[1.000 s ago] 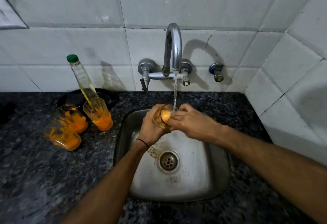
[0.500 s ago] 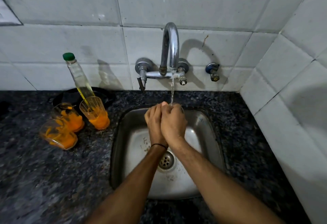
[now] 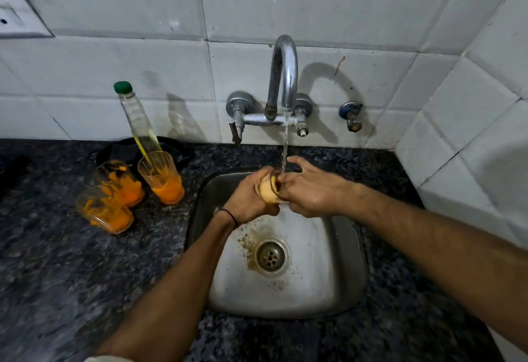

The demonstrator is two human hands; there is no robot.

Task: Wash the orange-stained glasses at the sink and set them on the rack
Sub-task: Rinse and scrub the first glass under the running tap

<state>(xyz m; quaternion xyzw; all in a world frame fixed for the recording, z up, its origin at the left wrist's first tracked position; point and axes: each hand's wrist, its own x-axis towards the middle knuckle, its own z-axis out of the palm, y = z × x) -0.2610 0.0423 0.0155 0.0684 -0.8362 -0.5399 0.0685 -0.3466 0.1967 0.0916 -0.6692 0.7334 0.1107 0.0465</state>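
Over the steel sink [image 3: 328,276], the left hand [image 3: 251,201] grips a glass [image 3: 268,190] tipped sideways under the water stream [image 3: 285,144] from the wall tap [image 3: 283,75]. The right hand [image 3: 311,193] curls its fingers [image 3: 285,187] at the glass's mouth. Three orange-stained glasses [image 3: 161,177] cluster on the dark counter [image 3: 71,276] left of the sink, just beside a green-capped bottle [image 3: 137,118].

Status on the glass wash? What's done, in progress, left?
Done: nothing visible; no rack or clean glass in view. In hand: one glass, gripped by the left hand, right hand at its mouth, under the running tap over the sink. Left: three orange-stained glasses on the counter, then racking all four.
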